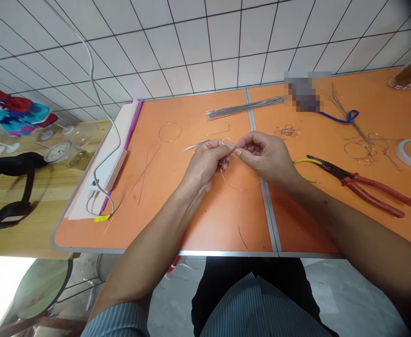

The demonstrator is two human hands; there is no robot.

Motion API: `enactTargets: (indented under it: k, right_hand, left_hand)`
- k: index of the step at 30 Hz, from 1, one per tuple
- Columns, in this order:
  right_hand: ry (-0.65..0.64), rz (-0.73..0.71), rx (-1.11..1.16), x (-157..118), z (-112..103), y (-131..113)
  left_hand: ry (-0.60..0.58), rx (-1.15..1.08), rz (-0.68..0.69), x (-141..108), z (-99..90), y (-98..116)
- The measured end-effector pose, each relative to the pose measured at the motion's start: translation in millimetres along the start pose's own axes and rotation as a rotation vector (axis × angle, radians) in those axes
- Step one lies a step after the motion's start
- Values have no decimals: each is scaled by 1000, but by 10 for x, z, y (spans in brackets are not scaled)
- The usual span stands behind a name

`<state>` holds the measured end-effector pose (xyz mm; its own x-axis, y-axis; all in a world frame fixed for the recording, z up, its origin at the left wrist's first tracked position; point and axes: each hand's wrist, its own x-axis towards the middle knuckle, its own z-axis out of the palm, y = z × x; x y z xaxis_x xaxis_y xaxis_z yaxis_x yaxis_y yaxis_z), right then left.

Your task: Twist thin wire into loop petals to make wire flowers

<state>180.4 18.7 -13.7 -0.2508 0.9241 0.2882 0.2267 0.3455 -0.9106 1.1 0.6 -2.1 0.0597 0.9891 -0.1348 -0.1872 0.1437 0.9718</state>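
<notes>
Left hand (205,161) and right hand (266,157), both narrow, pinch thin silver wire loop (236,188) together above middle of orange laminate desk (212,224). Far, bundle of straight silver wires (243,107) between hands' far side and desk edge. Right, red-handled steel pliers (363,185).

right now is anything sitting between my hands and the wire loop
Nothing visible does: the left hand and the right hand are pinching the thin wire loop directly, with no object between them and it.
</notes>
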Motion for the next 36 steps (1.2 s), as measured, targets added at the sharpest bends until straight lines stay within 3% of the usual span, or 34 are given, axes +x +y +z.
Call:
enactTargets:
  k: [11, 17, 26, 28, 33, 36]
  right_hand:
    - [18, -40, 18, -14, 26, 31]
    - [83, -215, -116, -36, 58, 50]
    - [50, -488, -250, -21, 16, 105]
    - [44, -482, -241, -18, 11, 89]
    - [74, -271, -159, 7, -4, 23]
    - [90, -219, -159, 28, -18, 18]
  left_hand:
    - [6, 21, 8, -2, 2, -3]
    - [42, 18, -38, -16, 29, 32]
    - [8, -9, -114, -3, 3, 39]
    - [2, -24, -124, -5, 0, 46]
    - [-34, -25, -87, -36, 9, 76]
    - [-28, -18, -59, -46, 20, 76]
